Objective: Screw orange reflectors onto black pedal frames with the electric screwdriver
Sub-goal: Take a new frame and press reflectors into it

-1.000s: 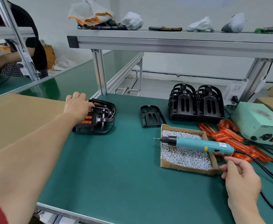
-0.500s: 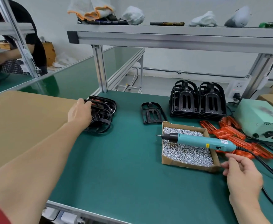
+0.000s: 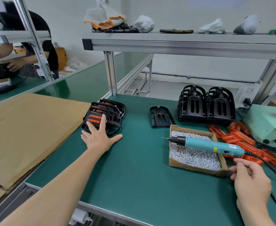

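Note:
A pile of black pedal frames with orange reflectors fitted (image 3: 107,114) lies at the left of the green table. My left hand (image 3: 99,137) is spread flat, its fingertips touching the front of that pile. One bare black frame (image 3: 161,116) lies in the middle, and two stacks of bare frames (image 3: 205,105) stand behind. The teal electric screwdriver (image 3: 205,145) rests across a cardboard box of screws (image 3: 194,154). Loose orange reflectors (image 3: 241,141) lie to the right. My right hand (image 3: 249,178) hovers by the box's near right corner, fingers loosely curled, holding nothing.
A pale green power unit (image 3: 269,124) with black cables sits at the far right. Brown cardboard sheets (image 3: 24,128) cover the surface at the left. An aluminium shelf (image 3: 183,44) with gloves and rags runs overhead. Another person works at the far left bench.
My left hand let go of the pile of finished frames and drew back, now spread flat at its front edge. My right hand stayed near the screw box.

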`<state>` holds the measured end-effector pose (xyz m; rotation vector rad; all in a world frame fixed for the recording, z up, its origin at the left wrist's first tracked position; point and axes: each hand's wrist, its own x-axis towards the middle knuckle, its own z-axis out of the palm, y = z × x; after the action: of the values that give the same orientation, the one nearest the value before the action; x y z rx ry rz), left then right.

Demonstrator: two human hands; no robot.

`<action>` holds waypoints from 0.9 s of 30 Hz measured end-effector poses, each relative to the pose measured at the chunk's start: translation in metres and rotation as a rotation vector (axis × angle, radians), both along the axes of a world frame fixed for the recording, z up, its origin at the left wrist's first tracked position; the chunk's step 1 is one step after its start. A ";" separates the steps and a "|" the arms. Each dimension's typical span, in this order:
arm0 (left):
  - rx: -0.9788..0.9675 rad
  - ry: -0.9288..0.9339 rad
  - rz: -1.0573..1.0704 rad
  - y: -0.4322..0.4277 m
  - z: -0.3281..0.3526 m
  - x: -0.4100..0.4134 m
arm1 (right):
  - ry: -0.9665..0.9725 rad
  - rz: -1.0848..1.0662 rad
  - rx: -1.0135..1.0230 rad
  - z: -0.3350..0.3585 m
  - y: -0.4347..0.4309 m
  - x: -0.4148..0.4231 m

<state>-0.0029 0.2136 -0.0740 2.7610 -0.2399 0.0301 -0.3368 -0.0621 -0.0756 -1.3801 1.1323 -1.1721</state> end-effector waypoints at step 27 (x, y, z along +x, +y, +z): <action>-0.026 -0.106 0.001 -0.037 0.009 0.023 | 0.066 0.014 -0.028 0.002 0.001 -0.001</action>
<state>0.0198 0.1764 -0.0650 2.7368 -0.2637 0.1795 -0.3378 -0.0614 -0.0739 -1.4548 1.1542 -1.1436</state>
